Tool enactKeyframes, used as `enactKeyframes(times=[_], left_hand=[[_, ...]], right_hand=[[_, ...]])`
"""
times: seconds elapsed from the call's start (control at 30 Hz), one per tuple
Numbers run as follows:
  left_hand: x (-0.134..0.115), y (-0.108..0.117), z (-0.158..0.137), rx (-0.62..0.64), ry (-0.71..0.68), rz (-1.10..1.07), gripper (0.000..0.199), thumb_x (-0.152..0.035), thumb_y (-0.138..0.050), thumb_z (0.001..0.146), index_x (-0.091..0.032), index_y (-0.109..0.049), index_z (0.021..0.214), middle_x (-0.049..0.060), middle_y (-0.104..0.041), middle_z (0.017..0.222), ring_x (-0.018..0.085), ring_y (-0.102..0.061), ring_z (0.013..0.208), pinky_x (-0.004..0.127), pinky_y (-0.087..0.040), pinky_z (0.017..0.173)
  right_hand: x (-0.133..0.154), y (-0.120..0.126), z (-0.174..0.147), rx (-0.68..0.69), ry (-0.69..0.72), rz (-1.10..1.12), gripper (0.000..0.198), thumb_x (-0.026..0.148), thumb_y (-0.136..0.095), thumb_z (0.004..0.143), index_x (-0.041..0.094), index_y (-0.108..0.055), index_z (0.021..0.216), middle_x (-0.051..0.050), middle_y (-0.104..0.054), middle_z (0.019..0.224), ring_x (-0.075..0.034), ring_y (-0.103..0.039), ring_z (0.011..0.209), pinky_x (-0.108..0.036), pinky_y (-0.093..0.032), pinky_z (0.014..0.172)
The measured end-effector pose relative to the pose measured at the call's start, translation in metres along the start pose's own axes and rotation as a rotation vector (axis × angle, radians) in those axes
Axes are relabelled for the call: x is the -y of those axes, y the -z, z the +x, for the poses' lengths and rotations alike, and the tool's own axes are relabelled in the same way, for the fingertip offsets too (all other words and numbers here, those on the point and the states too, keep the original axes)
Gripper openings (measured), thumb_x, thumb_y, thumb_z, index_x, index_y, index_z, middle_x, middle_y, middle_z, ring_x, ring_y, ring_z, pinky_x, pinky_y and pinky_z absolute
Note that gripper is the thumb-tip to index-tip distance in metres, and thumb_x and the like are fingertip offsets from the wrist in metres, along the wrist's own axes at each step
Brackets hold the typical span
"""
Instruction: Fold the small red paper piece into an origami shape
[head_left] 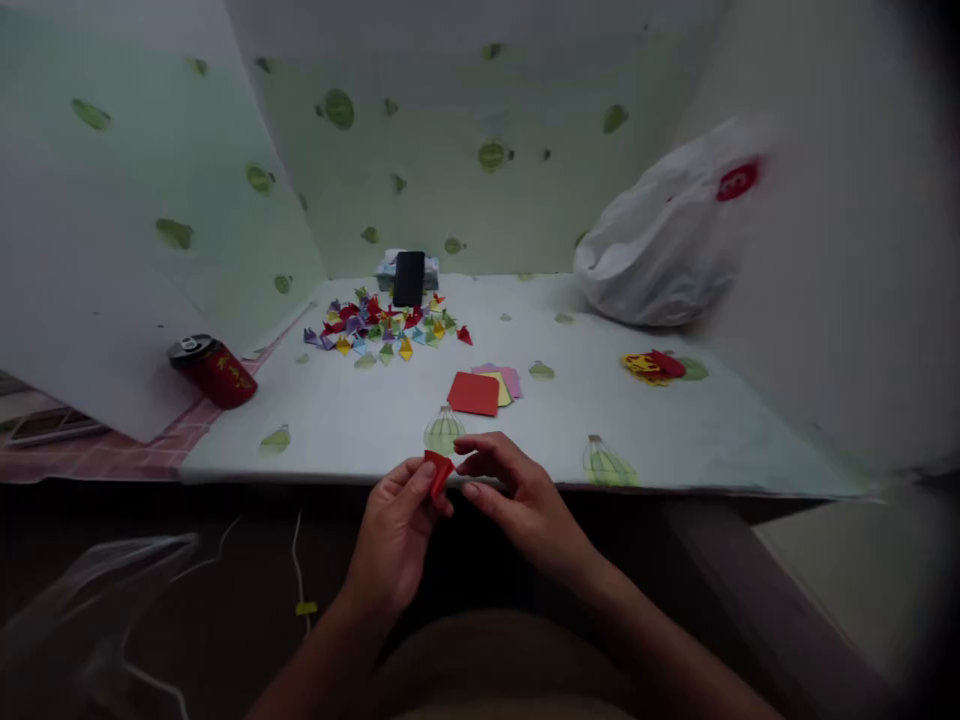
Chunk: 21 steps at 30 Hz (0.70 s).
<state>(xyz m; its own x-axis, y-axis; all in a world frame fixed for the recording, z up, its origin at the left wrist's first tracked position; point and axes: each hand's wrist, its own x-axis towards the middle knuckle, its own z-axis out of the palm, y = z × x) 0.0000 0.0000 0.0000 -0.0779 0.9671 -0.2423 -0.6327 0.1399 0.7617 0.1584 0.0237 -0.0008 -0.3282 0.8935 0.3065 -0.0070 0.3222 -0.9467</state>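
A small folded piece of red origami paper point(439, 474) is pinched between the thumb and fingers of my left hand point(397, 530), just in front of the table edge. My right hand point(521, 500) is close by on the right, its thumb and fingers apart and its fingertips near the paper. Whether they touch it is hard to make out. Beyond my hands lies a short stack of square paper sheets point(474, 394), red on top with yellow and pink showing beneath. A pile of small folded paper cranes point(386, 325) in many colours spreads out farther back.
A dark phone point(409, 278) leans on a tissue box point(386, 270) behind the cranes. On the left, a red drink can point(214, 371) stands tilted in view. A full white plastic bag point(660, 240) sits at the back right, with red and yellow paper pieces point(652, 367) in front of it.
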Motion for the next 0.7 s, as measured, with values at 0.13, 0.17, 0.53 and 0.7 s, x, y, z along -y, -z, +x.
enactKeyframes(times=[0.13, 0.17, 0.53, 0.7], left_hand=[[0.007, -0.001, 0.004, 0.026, 0.020, 0.042, 0.023, -0.028, -0.088, 0.068, -0.012, -0.073, 0.075, 0.000, -0.065, 0.070, 0.006, -0.053, 0.060, 0.016, -0.048, 0.055], [0.010, 0.000, 0.005, 0.031, 0.030, 0.055, 0.022, -0.028, -0.087, 0.070, -0.012, -0.073, 0.075, 0.000, -0.065, 0.071, 0.006, -0.053, 0.060, 0.016, -0.048, 0.055], [0.017, -0.010, 0.014, 0.013, -0.101, 0.316, 0.017, -0.032, -0.077, 0.082, -0.016, -0.072, 0.081, -0.002, -0.063, 0.070, 0.007, -0.050, 0.065, 0.019, -0.043, 0.064], [-0.002, -0.021, 0.037, 0.120, -0.154, 0.394, 0.019, -0.034, -0.071, 0.086, -0.016, -0.068, 0.079, -0.002, -0.062, 0.069, 0.009, -0.050, 0.062, 0.021, -0.040, 0.060]], right_hand=[[-0.015, -0.006, 0.002, 0.003, -0.075, 0.112, 0.017, 0.021, -0.069, 0.086, 0.022, -0.066, 0.103, -0.004, -0.066, 0.101, -0.019, -0.065, 0.094, -0.035, -0.053, 0.086], [-0.016, -0.007, 0.002, -0.007, -0.100, 0.143, 0.013, 0.020, -0.068, 0.086, 0.021, -0.066, 0.099, -0.003, -0.067, 0.095, -0.018, -0.065, 0.089, -0.034, -0.053, 0.083], [-0.007, -0.004, 0.011, -0.091, -0.240, 0.264, 0.014, 0.027, -0.067, 0.086, 0.019, -0.060, 0.077, 0.000, -0.065, 0.073, -0.015, -0.060, 0.071, -0.029, -0.047, 0.069], [0.002, 0.007, 0.040, -0.099, -0.220, 0.285, 0.015, 0.027, -0.069, 0.082, 0.019, -0.059, 0.074, 0.001, -0.064, 0.069, -0.014, -0.060, 0.067, -0.028, -0.047, 0.067]])
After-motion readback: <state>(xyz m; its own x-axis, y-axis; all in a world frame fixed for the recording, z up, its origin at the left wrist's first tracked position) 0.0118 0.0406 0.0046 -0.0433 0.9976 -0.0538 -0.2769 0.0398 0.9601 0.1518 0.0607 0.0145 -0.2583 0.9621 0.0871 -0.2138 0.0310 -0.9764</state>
